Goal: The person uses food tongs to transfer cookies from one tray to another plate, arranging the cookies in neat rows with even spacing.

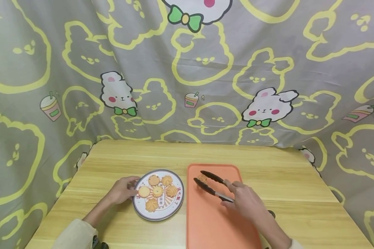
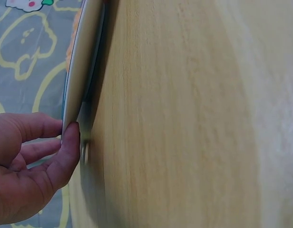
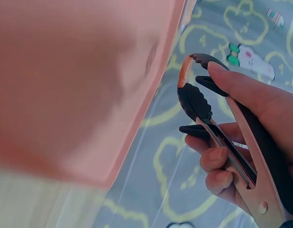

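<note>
At the left side of a round plate [image 1: 179, 207], my left hand [image 1: 123, 190] pinches the rim, thumb on one face and fingers on the other in the left wrist view. Several cookies [image 1: 157, 191] lie on the plate, some swirled or flower-shaped, others plain and round. My right hand [image 1: 247, 200] grips a pair of tongs [image 3: 194, 102] with black tips and metal arms. Between the tong tips sits a cookie [image 3: 185, 71], touched at both ends. In the head view, this cookie and the tips are over the far left part of an orange tray [image 1: 221, 221].
The plate and tray are side by side on a wooden table [image 1: 162, 152], a narrow strip of wood between them. Behind the table and along its sides hangs a grey curtain [image 1: 162, 69] with yellow outlines and white rabbits.
</note>
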`<state>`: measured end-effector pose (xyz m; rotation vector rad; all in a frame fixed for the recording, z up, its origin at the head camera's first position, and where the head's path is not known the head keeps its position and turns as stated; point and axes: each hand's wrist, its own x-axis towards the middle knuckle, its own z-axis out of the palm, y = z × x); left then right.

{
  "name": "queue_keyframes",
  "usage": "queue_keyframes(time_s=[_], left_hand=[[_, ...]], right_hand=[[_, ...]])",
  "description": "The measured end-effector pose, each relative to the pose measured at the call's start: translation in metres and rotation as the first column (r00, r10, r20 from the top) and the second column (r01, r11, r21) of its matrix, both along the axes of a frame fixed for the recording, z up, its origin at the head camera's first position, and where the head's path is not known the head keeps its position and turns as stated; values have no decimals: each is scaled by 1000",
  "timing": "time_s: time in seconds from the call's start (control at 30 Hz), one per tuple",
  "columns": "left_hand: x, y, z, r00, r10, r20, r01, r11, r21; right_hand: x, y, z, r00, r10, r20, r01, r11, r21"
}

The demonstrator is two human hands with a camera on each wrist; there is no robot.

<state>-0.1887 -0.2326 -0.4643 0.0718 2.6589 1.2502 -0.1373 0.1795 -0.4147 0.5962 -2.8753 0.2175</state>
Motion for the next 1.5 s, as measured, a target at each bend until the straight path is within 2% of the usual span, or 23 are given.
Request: queue_keyframes(time_s=[0.13, 0.27, 0.37, 0.63, 0.73, 1.3, 1.5], left_hand=[[0, 0, 1, 1000, -2, -3, 2, 1000, 1], [-1, 0, 2, 1000, -10, -6, 10, 1000, -4], [-2, 0, 2, 1000, -11, -6, 11, 1000, -4], [-2, 1, 3, 1000, -10, -1, 9, 1000, -6], [-2, 2, 2, 1000, -4, 1, 4, 1000, -6], [-1, 1, 1, 1000, 2, -7, -2, 1000, -8], [1, 0, 1, 1000, 6, -1, -6, 1000, -1]], right_hand=[[1, -16, 0, 995, 91, -35, -91, 996, 7], [4, -33, 0, 989, 146, -35, -148, 988, -37], [6, -44, -2, 985, 171, -28, -172, 984, -53], [13, -71, -5, 978, 209, 17, -209, 978, 8], [15, -78, -6, 975, 224, 11, -224, 974, 30], [16, -90, -16, 974, 228, 18, -229, 969, 93], [15, -73, -13, 979, 189, 83, -190, 982, 12]])
